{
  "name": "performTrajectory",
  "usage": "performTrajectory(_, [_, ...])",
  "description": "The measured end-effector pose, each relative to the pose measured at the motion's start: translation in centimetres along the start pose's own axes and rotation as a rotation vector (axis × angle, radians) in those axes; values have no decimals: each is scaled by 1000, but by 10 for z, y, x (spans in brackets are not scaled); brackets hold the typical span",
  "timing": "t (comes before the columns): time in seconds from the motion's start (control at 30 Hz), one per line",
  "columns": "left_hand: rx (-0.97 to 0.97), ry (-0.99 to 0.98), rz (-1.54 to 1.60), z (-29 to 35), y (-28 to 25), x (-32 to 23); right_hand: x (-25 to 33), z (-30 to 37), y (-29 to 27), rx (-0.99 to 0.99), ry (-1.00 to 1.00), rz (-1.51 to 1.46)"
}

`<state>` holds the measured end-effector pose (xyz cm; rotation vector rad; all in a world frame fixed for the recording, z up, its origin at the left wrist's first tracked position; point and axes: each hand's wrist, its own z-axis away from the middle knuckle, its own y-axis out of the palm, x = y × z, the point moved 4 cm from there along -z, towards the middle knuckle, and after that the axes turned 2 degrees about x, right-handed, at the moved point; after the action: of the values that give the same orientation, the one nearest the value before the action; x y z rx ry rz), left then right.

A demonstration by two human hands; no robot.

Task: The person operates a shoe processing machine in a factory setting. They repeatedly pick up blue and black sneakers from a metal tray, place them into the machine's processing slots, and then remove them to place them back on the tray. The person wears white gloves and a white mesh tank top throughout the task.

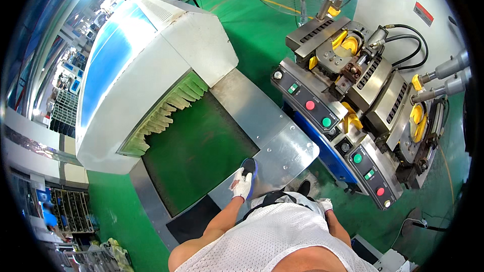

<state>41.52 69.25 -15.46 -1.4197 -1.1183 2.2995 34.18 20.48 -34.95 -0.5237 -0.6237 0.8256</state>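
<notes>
The left hand (242, 185), in a white glove, grips a dark, blue-edged shoe (249, 164) over the edge of the metal plate (285, 153). The gloved right hand (326, 204) hangs beside the waist; whether its fingers are curled or loose I cannot tell. Next to the shoe lies the bare green belt (201, 146), running under a strip curtain (174, 108) into the white-and-blue housing (151, 65). To the right stands a two-station machine (373, 78) with yellow clamping parts. The step seems to be carrying the shoe between belt and machine, direction unclear; the next move likely calls for a steady grip and a clear swing or a flat set-down.
</notes>
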Motion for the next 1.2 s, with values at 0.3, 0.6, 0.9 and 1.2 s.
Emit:
performTrajectory(0.3, [41, -72, -66, -3, -2, 7, 6, -4, 2, 17, -21, -4])
performTrajectory(0.6, [73, 0, -52, -1, -8, -13, -1, -1, 4, -7, 29, -99])
performTrajectory(0.9, [92, 1, -67, -2, -7, -11, 14, 8, -4, 132, 36, -122])
performTrajectory(1.2, [72, -33, -42, -3, -5, -6, 27, 24, -20, 74, 27, -93])
